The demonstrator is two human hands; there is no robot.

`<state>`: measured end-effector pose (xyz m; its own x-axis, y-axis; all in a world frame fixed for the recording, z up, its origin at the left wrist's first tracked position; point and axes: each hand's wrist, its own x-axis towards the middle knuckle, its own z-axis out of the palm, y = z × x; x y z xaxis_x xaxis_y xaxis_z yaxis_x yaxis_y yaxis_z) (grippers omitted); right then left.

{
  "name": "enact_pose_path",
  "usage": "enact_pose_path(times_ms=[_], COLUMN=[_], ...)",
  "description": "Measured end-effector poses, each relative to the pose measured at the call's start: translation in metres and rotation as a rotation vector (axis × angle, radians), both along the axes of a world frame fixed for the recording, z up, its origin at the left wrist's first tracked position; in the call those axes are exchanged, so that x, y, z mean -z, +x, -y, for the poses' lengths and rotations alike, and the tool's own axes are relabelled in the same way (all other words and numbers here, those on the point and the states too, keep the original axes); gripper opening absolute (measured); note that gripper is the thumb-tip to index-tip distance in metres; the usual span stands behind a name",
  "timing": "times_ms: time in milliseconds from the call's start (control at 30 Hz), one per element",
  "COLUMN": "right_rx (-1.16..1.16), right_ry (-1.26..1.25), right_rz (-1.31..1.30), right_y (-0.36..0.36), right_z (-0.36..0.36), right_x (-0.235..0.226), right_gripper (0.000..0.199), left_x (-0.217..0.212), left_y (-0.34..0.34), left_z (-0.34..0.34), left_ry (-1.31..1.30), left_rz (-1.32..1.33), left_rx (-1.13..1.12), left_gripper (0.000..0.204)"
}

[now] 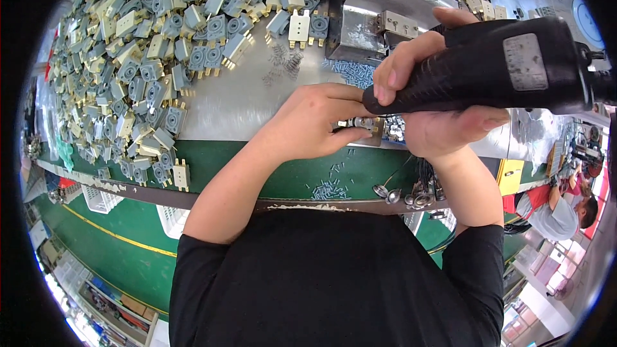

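Observation:
My right hand (443, 125) is wrapped round a thick black power screwdriver (463, 67) with a pale label on its side. The tool lies across the view, its narrower end over my left fingertips; its bit is hidden. My left hand (315, 119) rests at the edge of the metal work surface, thumb and fingers closed on a small part with metal terminals (363, 122). Most of that part is covered by the fingers and the tool. Just beyond it lies a pile of small bluish screws (353, 72). Small shiny metal pieces (394, 128) lie beside my right hand.
A large heap of grey and cream switch-like blocks with brass terminals (154, 58) covers the left side. Small springs (283, 61) lie nearby. A metal fixture (385, 6) stands at the back. More screws (329, 189) and round metal parts on wires (418, 199) lie along the green front edge.

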<state>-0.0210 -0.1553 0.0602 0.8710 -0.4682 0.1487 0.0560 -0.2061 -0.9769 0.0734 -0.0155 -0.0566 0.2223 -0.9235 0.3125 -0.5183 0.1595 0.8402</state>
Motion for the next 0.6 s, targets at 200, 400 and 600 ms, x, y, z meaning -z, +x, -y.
enact_pose_path(times_ms=[200, 400, 600], right_rx=[-0.040, -0.004, -0.307], right_ry=[0.055, -0.016, 0.157], right_rz=[0.077, 0.188, 0.555], right_y=[-0.002, -0.003, -0.003], right_z=[0.000, 0.004, 0.038], right_x=[0.009, -0.003, 0.013], right_gripper=[0.131, 0.129, 0.128], left_x=[-0.001, -0.003, -0.002], left_y=[0.001, 0.001, -0.001], left_z=[0.000, -0.001, 0.002], left_ry=[0.001, 0.026, -0.009], left_rz=[0.015, 0.018, -0.033], left_rx=[-0.005, 0.001, 0.009], left_gripper=[0.029, 0.029, 0.032])
